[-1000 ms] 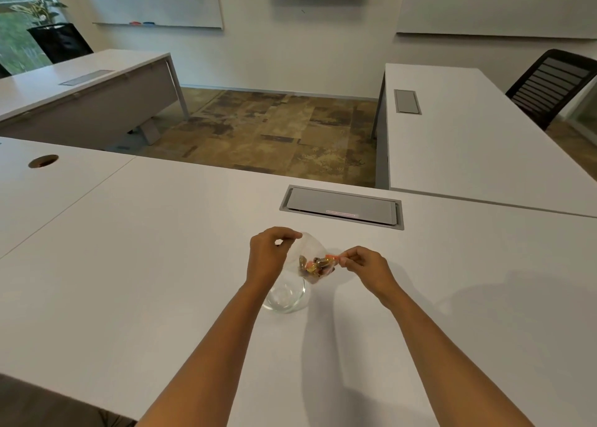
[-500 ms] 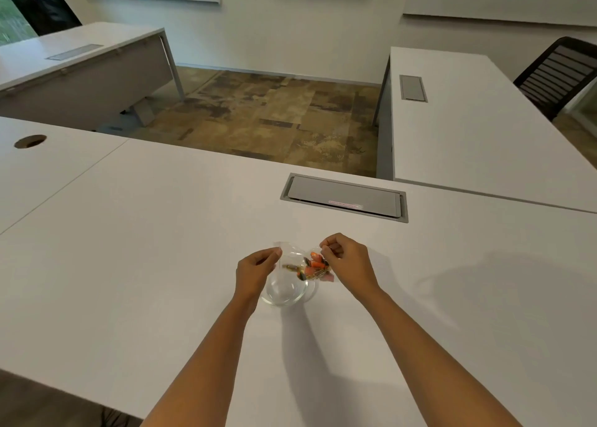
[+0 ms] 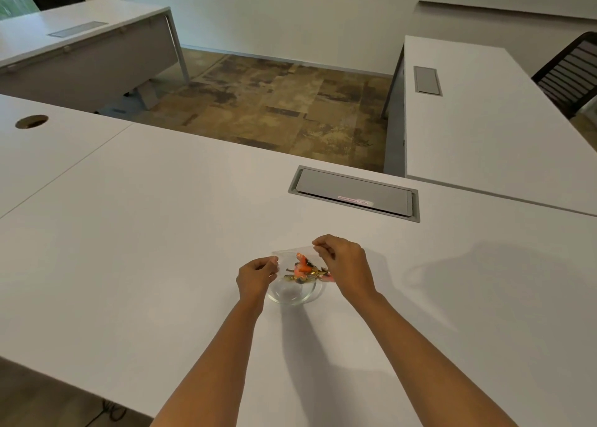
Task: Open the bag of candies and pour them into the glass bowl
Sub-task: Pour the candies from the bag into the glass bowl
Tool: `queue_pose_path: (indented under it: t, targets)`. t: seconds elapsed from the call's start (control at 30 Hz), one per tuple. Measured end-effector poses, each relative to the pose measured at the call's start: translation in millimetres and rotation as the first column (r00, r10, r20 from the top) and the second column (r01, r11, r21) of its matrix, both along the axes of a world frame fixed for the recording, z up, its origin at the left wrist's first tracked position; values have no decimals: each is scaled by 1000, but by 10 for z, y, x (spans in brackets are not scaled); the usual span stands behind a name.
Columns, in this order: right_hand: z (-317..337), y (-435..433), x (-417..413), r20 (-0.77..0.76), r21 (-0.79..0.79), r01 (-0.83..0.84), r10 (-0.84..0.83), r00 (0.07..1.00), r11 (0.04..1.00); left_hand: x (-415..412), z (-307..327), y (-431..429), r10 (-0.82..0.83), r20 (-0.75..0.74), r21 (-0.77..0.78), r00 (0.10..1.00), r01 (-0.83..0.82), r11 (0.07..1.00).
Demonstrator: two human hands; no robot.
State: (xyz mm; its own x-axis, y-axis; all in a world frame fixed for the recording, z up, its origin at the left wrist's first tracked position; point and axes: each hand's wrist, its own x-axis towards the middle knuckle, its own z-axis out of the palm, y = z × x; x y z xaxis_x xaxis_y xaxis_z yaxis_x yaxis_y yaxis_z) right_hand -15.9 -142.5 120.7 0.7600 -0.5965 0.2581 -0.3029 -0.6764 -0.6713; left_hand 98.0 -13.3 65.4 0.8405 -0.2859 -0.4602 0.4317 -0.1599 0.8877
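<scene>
White, plain table with a grey cable hatch. Clear, colourless glass bowl. Transparent bag showing candies in orange-red, gold and dark wrappers. Mottled brown, tan and ochre floor in blotchy patches. White walls. Black slatted chair at far right.

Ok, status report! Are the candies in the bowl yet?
Left hand and right hand pinching bag. Candies inside, above bowl. Nothing blocking.
</scene>
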Motion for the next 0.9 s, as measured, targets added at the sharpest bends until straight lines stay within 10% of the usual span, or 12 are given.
queue_pose_path:
  t: [0.3,0.6,0.9]
  targets:
    - [-40,52,58,31,70,51,-53,998,996,39,-27,-5,-14,-47,-14,999,14,1000]
    - [-206,-63,-50,-64,456,33,-4,998,889,32,-41,51,-105,-78,-107,991,96,990]
    - [-172,-11,-72,-98,196,25,-6,995,980,16,-35,34,-60,-86,-121,995,49,991]
